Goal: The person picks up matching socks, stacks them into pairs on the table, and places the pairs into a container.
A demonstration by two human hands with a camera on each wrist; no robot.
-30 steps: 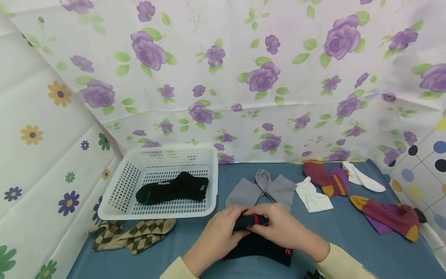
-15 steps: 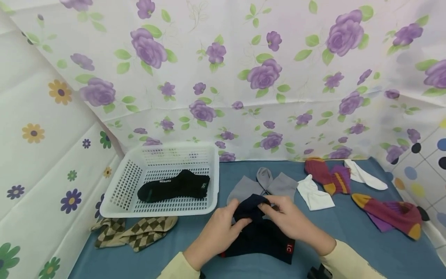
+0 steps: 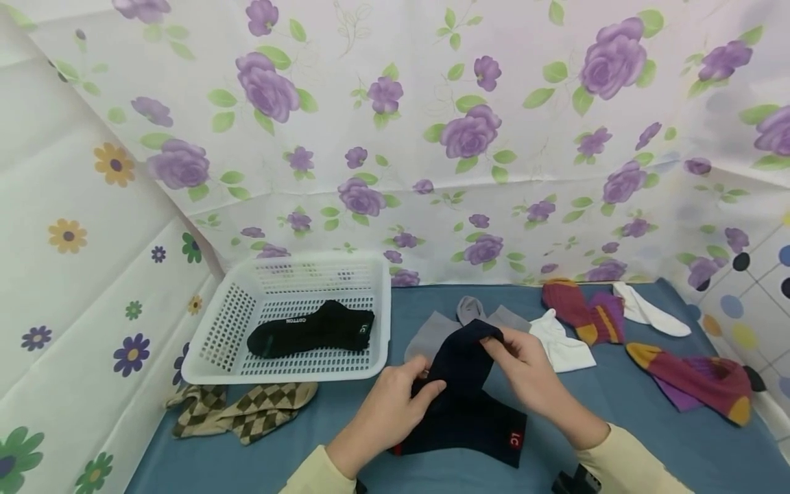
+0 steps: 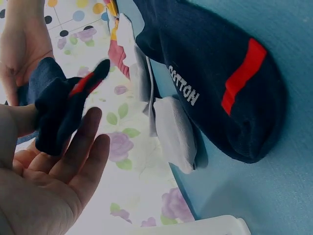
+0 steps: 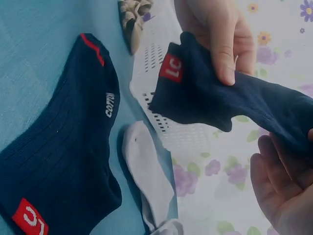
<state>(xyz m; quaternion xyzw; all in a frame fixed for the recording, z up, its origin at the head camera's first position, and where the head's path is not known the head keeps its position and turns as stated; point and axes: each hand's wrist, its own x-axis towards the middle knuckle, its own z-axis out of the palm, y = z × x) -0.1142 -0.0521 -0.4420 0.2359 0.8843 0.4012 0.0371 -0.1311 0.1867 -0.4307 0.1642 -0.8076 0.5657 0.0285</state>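
Observation:
Both hands hold a navy sock (image 3: 463, 367) up over the table. My left hand (image 3: 391, 412) pinches it between thumb and fingers near the cuff, whose red LC patch (image 5: 170, 67) shows in the right wrist view. The other end is pinched by my right hand (image 3: 527, 370), which stretches the sock up and to the right. Under the hands a second navy sock (image 3: 465, 432) lies flat, with a red LC patch on its cuff; its COTTON lettering and red toe stripe show in the left wrist view. Grey socks (image 3: 428, 333) lie just behind, partly covered by the held sock.
A white plastic basket (image 3: 284, 377) stands at the back left with black socks (image 3: 311, 331) in it. Checkered socks (image 3: 259, 412) lie before it. On the right are a white sock (image 3: 561, 346), another white sock (image 3: 651, 312) and maroon-purple socks (image 3: 697, 377).
The bunched navy sock has been unrolled and drawn out longer. My right hand has moved up and to the right with its end, while my left hand stays nearly in place.

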